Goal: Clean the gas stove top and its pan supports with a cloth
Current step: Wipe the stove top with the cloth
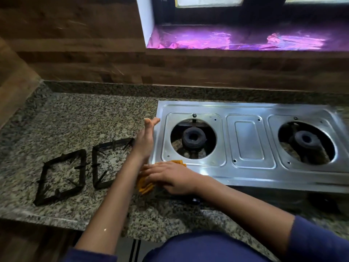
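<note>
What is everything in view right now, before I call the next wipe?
countertop: one, speckled granite, across the view
stove top: one, silver steel, on the countertop's right part
burners: two, black, in the stove top's round openings
pan supports: two, black, on the countertop left of the stove top
cloth: one, orange, at the stove top's front left corner
foil: one sheet, purple, above and behind the stove top
left hand: fingers straight, against the stove top's left edge
right hand: pressing flat on the cloth

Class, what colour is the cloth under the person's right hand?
Orange-yellow: the cloth pressed under the right hand, seen in the head view.
</note>
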`<state>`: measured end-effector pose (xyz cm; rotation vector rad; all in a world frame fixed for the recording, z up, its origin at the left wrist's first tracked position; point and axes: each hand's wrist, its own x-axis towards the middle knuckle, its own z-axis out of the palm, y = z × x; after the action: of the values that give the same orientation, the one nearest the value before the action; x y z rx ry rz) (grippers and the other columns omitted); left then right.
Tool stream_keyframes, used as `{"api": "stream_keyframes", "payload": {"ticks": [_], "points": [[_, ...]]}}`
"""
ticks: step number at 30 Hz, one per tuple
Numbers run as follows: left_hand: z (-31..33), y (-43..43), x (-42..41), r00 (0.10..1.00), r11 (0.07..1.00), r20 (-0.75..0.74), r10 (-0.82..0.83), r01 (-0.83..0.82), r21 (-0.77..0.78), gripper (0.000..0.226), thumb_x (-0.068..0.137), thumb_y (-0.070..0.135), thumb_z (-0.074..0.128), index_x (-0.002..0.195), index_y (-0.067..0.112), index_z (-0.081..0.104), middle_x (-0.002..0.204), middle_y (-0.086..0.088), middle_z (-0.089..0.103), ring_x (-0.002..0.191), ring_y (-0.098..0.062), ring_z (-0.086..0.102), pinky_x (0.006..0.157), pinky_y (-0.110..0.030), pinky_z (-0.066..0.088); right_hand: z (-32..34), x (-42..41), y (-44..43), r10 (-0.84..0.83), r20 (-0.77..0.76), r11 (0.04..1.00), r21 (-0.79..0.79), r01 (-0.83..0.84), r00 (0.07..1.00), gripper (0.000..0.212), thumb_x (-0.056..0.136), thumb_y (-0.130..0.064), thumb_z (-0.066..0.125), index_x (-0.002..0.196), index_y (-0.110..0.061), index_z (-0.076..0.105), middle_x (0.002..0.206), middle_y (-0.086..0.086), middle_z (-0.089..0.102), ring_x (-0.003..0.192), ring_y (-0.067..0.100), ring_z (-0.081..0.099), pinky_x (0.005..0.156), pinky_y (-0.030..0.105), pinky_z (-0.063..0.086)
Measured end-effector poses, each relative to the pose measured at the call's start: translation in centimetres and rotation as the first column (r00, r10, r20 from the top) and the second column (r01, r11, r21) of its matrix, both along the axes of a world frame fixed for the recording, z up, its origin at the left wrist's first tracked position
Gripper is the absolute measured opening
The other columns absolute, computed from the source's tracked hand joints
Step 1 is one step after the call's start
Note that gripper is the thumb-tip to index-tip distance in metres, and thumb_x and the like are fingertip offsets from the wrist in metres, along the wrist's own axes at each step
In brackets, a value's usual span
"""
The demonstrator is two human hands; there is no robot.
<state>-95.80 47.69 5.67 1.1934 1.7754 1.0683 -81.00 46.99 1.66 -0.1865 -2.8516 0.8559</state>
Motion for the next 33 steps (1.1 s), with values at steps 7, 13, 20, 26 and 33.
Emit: {"api": "stream_keyframes", "payload": {"ticks": [7,13,20,26,33], "points": [[-4.9,0.9,1.9,0.806,0.983,-0.564,-0.18,0.164,-0.079,0.1,0.08,0.079,-0.01,0.154,0.018,0.018,0.162,0.001,0.011,0.149,-0.008,0.001,0.12,-0.032,-0.004,-0.3,11.8,1.6,-0.258,-0.019,0.964,-0.074,0.256,0.966,0.045,0.083,0.001,0.057,0.123,-0.017,0.063,0.144,-0.004,0.051,0.136,0.012,0.043,0.109,0.037,0.038],[-6.4,0.6,2.5,0.589,0.975,-0.781,-0.205,0.195,-0.11,0.082,0.09,0.063,-0.008,0.155,0.015,0.007,0.163,-0.001,0.003,0.149,-0.012,-0.004,0.121,-0.034,-0.005,-1.7,16.7,4.6,-0.654,-0.024,0.757,0.002,0.654,0.756,0.042,0.095,-0.029,0.048,0.135,-0.023,0.057,0.153,-0.002,0.04,0.142,0.014,0.036,0.112,0.041,0.036],[-6.0,0.5,2.1,0.644,0.975,-0.736,-0.207,0.201,-0.098,0.085,0.089,0.067,-0.009,0.155,0.017,0.009,0.163,0.001,0.006,0.149,-0.009,-0.001,0.121,-0.032,-0.005,-1.8,10.6,15.8,-0.824,0.077,0.566,0.147,0.811,0.561,0.053,0.101,-0.027,0.045,0.151,-0.024,0.031,0.162,0.006,0.016,0.15,0.022,0.014,0.12,0.039,0.014],[-5.4,0.5,1.5,0.866,0.988,-0.486,-0.123,0.154,0.025,0.1,0.08,0.081,-0.009,0.155,0.019,0.012,0.161,0.005,0.011,0.147,-0.003,0.004,0.121,-0.029,0.003,-0.8,2.8,20.6,-0.551,0.196,0.811,-0.101,0.576,0.811,0.048,0.094,-0.002,0.055,0.141,-0.014,0.05,0.159,0.016,0.022,0.149,0.027,0.015,0.118,0.026,0.008],[-5.1,0.3,1.6,0.93,0.995,-0.36,-0.079,0.098,0.035,0.108,0.071,0.089,-0.006,0.155,0.021,0.001,0.162,0.006,-0.001,0.147,-0.005,-0.002,0.118,-0.028,0.005,-1.1,-2.9,17.6,-0.291,0.158,0.956,0.001,0.294,0.944,0.05,0.095,-0.007,0.054,0.142,-0.023,0.049,0.158,0.01,0.026,0.148,0.022,0.02,0.119,0.034,0.015]]}}
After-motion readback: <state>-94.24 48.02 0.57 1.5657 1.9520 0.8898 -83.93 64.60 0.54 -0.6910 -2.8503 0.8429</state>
